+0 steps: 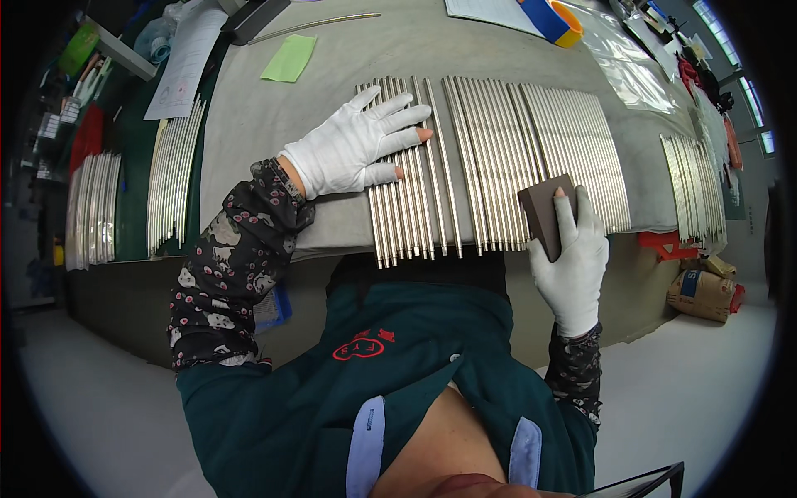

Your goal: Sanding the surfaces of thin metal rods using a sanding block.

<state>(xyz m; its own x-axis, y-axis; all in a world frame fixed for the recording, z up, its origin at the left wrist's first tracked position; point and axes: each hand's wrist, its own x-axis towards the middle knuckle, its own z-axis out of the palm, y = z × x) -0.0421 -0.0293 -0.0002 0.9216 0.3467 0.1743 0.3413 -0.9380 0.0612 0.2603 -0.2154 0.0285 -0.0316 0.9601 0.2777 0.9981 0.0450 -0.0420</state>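
Observation:
My left hand (357, 141), in a white glove with two bare fingertips, lies with fingers spread over a group of thin shiny metal rods (403, 212). The rods lie side by side, pointing away from me, and a few at the right of the group stand slightly apart. My right hand (575, 257), gloved in white as well, grips a dark brown rectangular block (544, 217). That block rests at the near edge of a wider set of metal rods (490, 166), by the border with another packed row of rods (581, 149).
More rod bundles lie at the far left (93, 207), on green cloth (133, 191), and at the right (693, 187). Beyond my hands are a green paper note (289, 58), a blue and yellow tape roll (554, 21) and clear plastic sheets (635, 79). A brown sack (700, 295) sits below right.

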